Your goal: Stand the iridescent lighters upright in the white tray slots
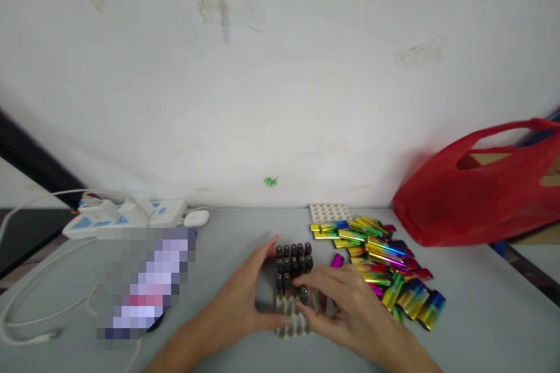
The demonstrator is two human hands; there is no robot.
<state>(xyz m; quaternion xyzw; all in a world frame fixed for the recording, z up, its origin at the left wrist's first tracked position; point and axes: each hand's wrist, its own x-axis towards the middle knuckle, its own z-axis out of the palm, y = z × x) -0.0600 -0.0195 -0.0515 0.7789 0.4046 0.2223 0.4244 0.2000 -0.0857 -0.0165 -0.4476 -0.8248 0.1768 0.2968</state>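
Observation:
Several black-topped pieces stand in rows in the far part of a pale tray with round holes. Bare holes show at the tray's near end. My left hand steadies the tray from the left, with the thumb at its near part and a finger by the far left corner. Between the thumb and fingers of my right hand is a black-topped piece, upright over the tray's right side. Its lower end is hidden.
Shiny multicoloured tubes lie piled to the right, before another pale tray. A red bag sits at the far right. On the left are a power strip, white cables, a white mouse-like item and a blurred-out phone.

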